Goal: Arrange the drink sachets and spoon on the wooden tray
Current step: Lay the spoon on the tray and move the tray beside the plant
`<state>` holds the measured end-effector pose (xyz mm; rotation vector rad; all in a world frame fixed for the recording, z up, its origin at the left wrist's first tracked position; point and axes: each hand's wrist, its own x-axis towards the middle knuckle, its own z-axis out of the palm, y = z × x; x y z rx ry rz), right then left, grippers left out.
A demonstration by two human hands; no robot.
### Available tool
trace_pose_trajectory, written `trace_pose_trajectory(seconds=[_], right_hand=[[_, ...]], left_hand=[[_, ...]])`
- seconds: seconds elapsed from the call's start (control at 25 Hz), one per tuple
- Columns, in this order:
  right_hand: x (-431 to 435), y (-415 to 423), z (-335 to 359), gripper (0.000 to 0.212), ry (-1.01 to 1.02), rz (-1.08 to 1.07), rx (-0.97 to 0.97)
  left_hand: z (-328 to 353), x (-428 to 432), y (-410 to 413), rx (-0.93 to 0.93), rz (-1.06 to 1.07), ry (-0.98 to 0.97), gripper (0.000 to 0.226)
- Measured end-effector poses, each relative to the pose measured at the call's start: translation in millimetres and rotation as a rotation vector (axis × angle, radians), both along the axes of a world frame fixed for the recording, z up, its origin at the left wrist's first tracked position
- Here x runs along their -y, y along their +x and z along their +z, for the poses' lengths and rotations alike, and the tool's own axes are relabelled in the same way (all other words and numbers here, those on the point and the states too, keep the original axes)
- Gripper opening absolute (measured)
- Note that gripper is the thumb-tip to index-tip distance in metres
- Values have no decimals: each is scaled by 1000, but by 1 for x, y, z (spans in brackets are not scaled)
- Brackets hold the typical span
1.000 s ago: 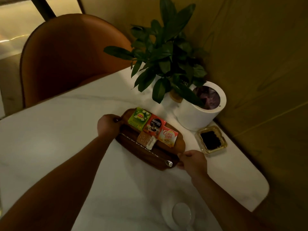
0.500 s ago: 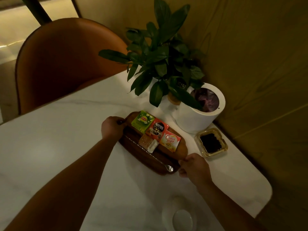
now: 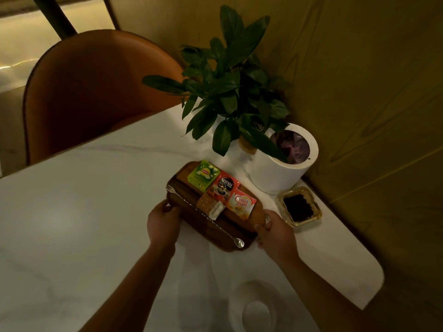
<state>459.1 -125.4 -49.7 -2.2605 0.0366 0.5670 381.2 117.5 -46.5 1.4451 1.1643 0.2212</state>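
An oval wooden tray [image 3: 230, 243] lies on the white table. Along its far side sit a green tea sachet [image 3: 203, 174], a red coffee sachet [image 3: 223, 188] and a creamer sachet [image 3: 241, 204] in a row. Small sugar packets [image 3: 211, 206] lie in front of them. A long thin spoon [image 3: 208, 215] runs diagonally across the tray, bowl at the near right. My left hand [image 3: 163, 222] grips the tray's near-left edge. My right hand [image 3: 275, 232] grips its right end.
A potted plant [image 3: 230, 92] and a white cylindrical bin [image 3: 280, 173] stand just behind the tray. A small glass dish [image 3: 298, 206] with dark contents sits at the right. A white cup on a saucer [image 3: 256, 307] is near me. An orange chair [image 3: 96, 87] stands behind the table.
My left hand slid from the tray's far-left end to its near-left edge. My right hand shifted up onto the right end. The tray and its contents look unmoved.
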Motion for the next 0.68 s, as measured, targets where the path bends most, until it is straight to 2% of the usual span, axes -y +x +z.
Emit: trace_pose_trajectory(seconds=[0.2, 0.28, 0.36, 0.4, 0.52, 0.68], right_hand=[[-6, 0, -3, 20, 36, -67, -27], [-9, 0, -5, 18, 74, -104, -44], [-10, -1, -7, 20, 111, -123, -65], [-10, 0, -8, 22, 132, -128, -73], [-9, 3, -8, 24, 193, -149, -102], [-13, 7, -4, 29, 222, -155, -146]], left_hand=[[14, -2, 13, 94, -35, -49, 22], [18, -2, 19, 148, -26, -87, 31], [19, -2, 21, 199, -31, -131, 49], [18, -2, 20, 216, -39, -142, 51], [16, -1, 18, 250, -74, -164, 43], [19, -4, 24, 258, -111, -153, 49]])
